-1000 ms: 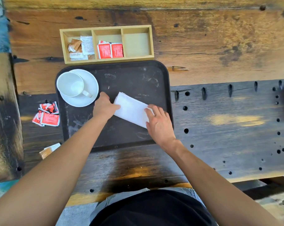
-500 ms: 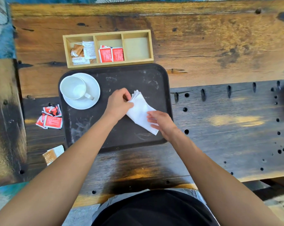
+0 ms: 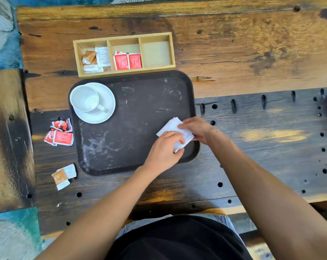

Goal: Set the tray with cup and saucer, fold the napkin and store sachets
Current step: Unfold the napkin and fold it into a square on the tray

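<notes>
1. The step in hand seems to be the folding of the napkin (image 3: pixel 174 128). It lies, already folded into a small white packet, at the right edge of the dark tray (image 3: pixel 132 132), in the near right part.
2. The left hand (image 3: pixel 163 151) pinches the near corner of the napkin: its fingers (image 3: pixel 176 140) are curled on top and the thumb comes from below.
3. The right hand (image 3: pixel 195 128) holds the far and right side of the napkin, with its fingers lying over the top of the paper. The thumb is not clearly seen.
4. The cup (image 3: pixel 84 98) stands upright on the saucer (image 3: pixel 104 117) in the far left corner of the tray, so this part of the task looks finished.
5. The storing of sachets is only partly done. The wooden box (image 3: pixel 127 72), just beyond the tray, already has some in its left and middle compartments. However, red sachets (image 3: pixel 60 134) lie on the counter (image 3: pixel 252 53) just left of the tray, and brown and white sachets (image 3: pixel 63 175) lie nearer to the person.
6. The next move probably calls for pressing the fold flat and letting go of the napkin without opening it, square on the tray and not over the rim. After that, a hand must reach left to the loose sachets. They are thin and flat, so a careful pinch at an edge will be needed.
</notes>
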Available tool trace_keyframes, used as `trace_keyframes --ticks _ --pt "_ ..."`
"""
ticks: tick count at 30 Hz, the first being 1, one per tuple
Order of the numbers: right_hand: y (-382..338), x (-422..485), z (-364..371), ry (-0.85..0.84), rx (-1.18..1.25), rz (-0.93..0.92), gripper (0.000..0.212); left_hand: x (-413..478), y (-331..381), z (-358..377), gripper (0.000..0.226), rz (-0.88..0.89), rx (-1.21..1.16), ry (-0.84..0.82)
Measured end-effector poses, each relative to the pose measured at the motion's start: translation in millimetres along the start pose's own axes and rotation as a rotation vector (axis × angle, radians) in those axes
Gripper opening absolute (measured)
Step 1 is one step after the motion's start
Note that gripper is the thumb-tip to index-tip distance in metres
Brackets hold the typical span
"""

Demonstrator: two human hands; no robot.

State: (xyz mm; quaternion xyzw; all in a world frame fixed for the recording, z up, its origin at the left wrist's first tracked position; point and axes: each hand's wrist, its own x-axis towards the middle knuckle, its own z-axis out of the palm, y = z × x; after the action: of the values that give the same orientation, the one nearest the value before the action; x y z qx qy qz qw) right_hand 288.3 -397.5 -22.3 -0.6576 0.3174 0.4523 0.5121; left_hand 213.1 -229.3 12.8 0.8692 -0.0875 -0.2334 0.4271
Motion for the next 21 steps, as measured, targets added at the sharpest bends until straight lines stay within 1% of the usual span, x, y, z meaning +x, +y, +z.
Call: trace_keyframes --ticks 1,2,3,4,5,6,7,8,9,10,11,12,13,15,18,21 --pt "-1.8 1.0 -2.2 0.007 -0.06 -0.036 0.018 -3.6 0.4 2.7 0.014 -0.141 -0.134 0.136" --pt "-3.8 0.9 -3.4 -0.022 -0.084 -0.052 0.01 -6.0 -0.7 4.0 0.013 -0.322 -0.272 0.282" --pt "-5.3 0.9 -4.5 -0.054 -0.098 -0.05 0.007 -6.1 -3.7 3.0 0.009 -0.535 -0.417 0.379" --pt "-6.2 1.4 -5.1 -0.071 -0.11 -0.039 0.008 -3.2 -8.9 1.2 0.002 -0.753 -0.571 0.389" --pt "-6.4 2.5 -5.3 -0.077 -0.119 -0.029 0.01 1.5 -14.2 -1.2 0.01 -0.935 -0.719 0.318" --pt "-6.0 4.3 -4.2 -0.08 -0.115 -0.02 0.01 6.4 -20.3 -2.1 0.023 -1.039 -0.852 0.189" --pt "-5.6 5.9 -3.1 -0.08 -0.098 -0.01 0.011 10.7 -24.1 -3.1 0.033 -1.079 -0.968 0.074" --pt "-5.4 6.8 -1.2 -0.079 -0.07 0.001 0.01 14.1 -25.7 -2.8 0.037 -1.085 -1.067 0.011" --pt "-4.8 8.1 0.8 -0.071 -0.048 0.007 0.009 16.9 -25.6 -1.5 0.035 -1.072 -1.145 0.012" --pt "-4.0 8.7 3.5 -0.058 -0.039 0.003 0.007 20.1 -25.9 0.3 0.03 -1.054 -1.197 0.059" --pt "-2.9 9.5 5.5 -0.032 -0.053 -0.008 0.011 23.2 -27.0 1.4 0.027 -1.033 -1.217 0.115" --pt "-1.1 10.6 7.6 -0.003 -0.078 -0.027 0.02 26.1 -27.2 1.7 0.027 -1.009 -1.205 0.164" --pt "-0.1 10.2 10.1 0.012 -0.115 -0.063 0.025 28.6 -28.1 0.9 0.033 -0.98 -1.182 0.203" --pt "1.6 8.8 15.3 0.014 -0.234 -0.168 0.025 33.0 -31.4 -2.6 0.051 -0.924 -1.143 0.233" --pt "3.2 7.3 20.7 0.078 -0.377 -0.237 0.028 34.1 -37.3 -9.9 0.073 -0.814 -1.038 0.212" --pt "6.5 6.5 24.7 0.127 -0.437 -0.226 0.035 33.9 -43.9 -13.9 0.079 -0.72 -0.89 0.147"
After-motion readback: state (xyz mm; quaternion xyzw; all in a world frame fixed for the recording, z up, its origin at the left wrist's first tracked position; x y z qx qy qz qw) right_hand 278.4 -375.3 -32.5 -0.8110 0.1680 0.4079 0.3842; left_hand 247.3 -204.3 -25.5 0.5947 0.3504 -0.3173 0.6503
